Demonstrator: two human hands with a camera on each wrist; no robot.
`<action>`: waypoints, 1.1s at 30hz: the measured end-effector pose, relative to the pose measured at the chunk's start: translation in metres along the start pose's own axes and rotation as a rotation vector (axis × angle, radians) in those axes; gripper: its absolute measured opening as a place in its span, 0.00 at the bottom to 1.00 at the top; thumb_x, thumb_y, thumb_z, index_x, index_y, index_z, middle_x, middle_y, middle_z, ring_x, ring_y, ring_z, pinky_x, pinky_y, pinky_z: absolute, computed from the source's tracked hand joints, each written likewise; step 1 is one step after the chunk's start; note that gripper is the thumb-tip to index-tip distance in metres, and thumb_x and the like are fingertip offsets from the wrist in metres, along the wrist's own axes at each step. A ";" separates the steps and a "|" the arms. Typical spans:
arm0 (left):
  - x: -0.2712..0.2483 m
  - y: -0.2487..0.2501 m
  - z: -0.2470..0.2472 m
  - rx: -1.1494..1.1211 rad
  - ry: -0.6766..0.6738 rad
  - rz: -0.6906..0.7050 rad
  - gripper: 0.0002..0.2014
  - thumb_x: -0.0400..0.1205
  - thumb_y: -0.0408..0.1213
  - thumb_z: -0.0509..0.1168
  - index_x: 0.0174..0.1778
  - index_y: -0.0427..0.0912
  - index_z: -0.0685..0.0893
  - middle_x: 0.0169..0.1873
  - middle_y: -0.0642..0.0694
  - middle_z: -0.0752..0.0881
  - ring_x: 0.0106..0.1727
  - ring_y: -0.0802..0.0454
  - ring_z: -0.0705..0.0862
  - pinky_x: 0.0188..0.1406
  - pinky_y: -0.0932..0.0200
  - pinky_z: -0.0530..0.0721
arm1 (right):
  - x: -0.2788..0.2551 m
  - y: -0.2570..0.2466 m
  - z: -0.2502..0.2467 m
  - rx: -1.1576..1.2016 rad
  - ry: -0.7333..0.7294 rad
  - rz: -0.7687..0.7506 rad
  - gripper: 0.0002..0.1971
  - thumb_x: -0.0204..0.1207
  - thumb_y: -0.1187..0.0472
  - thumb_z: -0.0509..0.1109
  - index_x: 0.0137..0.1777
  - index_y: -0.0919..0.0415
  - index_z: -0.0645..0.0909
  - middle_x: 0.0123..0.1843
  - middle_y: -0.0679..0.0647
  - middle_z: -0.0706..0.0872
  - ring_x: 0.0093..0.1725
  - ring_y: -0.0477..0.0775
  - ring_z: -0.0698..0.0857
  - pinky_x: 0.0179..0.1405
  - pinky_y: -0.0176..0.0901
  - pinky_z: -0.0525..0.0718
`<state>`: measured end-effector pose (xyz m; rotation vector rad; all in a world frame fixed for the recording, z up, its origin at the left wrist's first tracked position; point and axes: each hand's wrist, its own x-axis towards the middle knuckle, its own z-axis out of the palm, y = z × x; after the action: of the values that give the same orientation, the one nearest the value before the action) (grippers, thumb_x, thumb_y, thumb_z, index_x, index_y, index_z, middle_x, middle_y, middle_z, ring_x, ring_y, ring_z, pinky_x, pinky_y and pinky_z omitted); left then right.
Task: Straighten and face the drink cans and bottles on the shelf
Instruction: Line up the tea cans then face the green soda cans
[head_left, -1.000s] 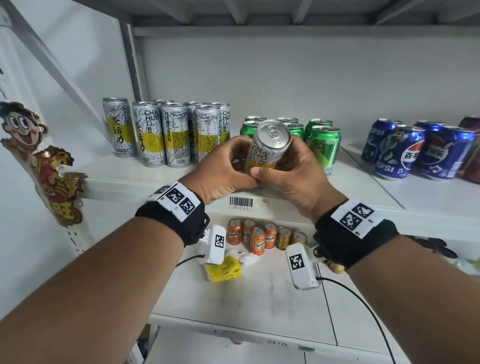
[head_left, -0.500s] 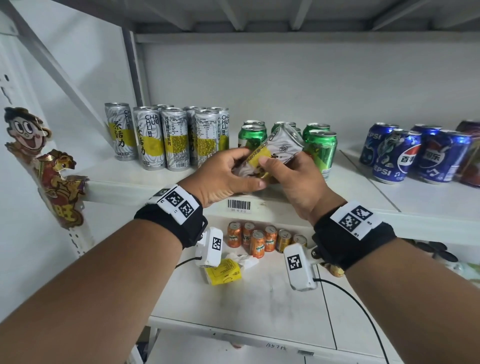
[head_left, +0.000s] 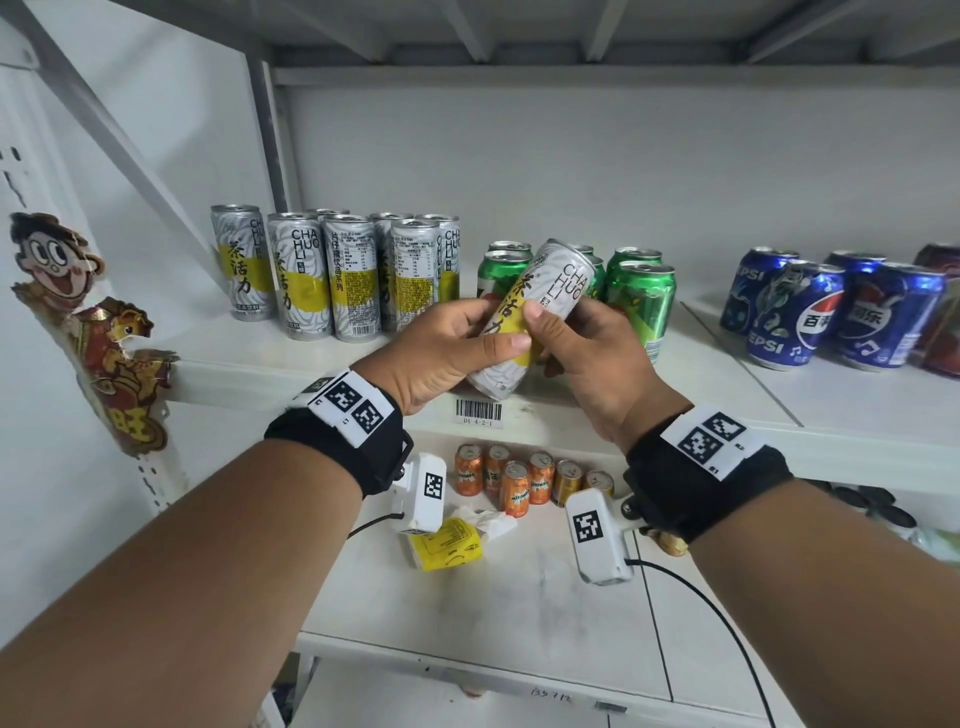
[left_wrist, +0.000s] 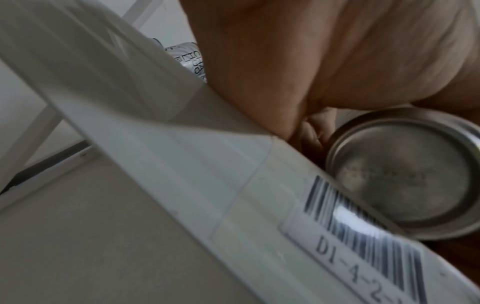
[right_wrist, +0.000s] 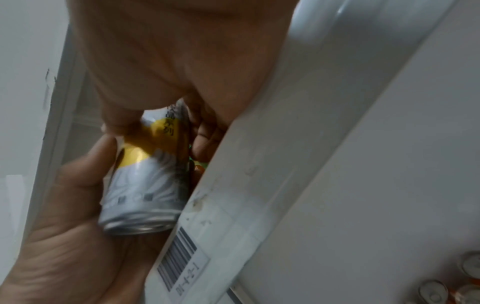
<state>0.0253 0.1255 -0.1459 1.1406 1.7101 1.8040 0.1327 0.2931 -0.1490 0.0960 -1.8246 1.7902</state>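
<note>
Both hands hold one tall silver-and-yellow tea can (head_left: 551, 283) just above the front edge of the upper shelf (head_left: 234, 356). It leans with its top to the upper right, and the yellow label with large characters faces me. My left hand (head_left: 457, 343) grips its lower half with the thumb across the label. My right hand (head_left: 584, 345) pinches its middle from the right. The left wrist view shows the can's bottom (left_wrist: 405, 176); the right wrist view shows its lower body (right_wrist: 145, 185). Several matching tea cans (head_left: 322, 275) stand upright at the left, some turned back-label forward.
Green cans (head_left: 641, 299) stand right behind the held can, and blue Pepsi cans (head_left: 831, 317) stand further right. A barcode label (head_left: 479, 410) is on the shelf lip. On the lower shelf are small orange cans (head_left: 514, 483) and a yellow packet (head_left: 447, 543). Cartoon stickers (head_left: 83, 322) hang on the left post.
The two hands have turned the can. Its top pointed at me a second ago, then it lay sideways, and now it stands nearer upright with the front label toward me.
</note>
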 end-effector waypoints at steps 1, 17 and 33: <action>0.000 0.000 0.000 -0.003 -0.015 -0.007 0.17 0.80 0.40 0.81 0.64 0.46 0.91 0.54 0.42 0.96 0.55 0.45 0.96 0.44 0.52 0.94 | 0.000 0.000 0.001 0.002 0.029 -0.010 0.23 0.72 0.43 0.80 0.59 0.60 0.89 0.42 0.49 0.92 0.34 0.41 0.86 0.32 0.34 0.85; 0.004 -0.007 -0.007 0.197 0.091 0.128 0.34 0.64 0.41 0.93 0.64 0.49 0.87 0.58 0.48 0.95 0.62 0.48 0.94 0.60 0.47 0.94 | -0.003 -0.002 0.000 0.169 -0.022 -0.004 0.27 0.67 0.55 0.90 0.64 0.61 0.88 0.60 0.61 0.95 0.58 0.64 0.95 0.47 0.54 0.94; -0.003 -0.001 -0.001 0.228 0.034 0.093 0.27 0.68 0.50 0.87 0.64 0.60 0.88 0.59 0.49 0.95 0.62 0.49 0.95 0.62 0.43 0.94 | -0.008 -0.002 0.001 0.142 -0.031 -0.062 0.19 0.77 0.63 0.83 0.67 0.64 0.88 0.63 0.63 0.93 0.61 0.63 0.94 0.51 0.58 0.94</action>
<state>0.0263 0.1229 -0.1473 1.3072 1.9528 1.7240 0.1404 0.2888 -0.1504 0.2344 -1.6949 1.8827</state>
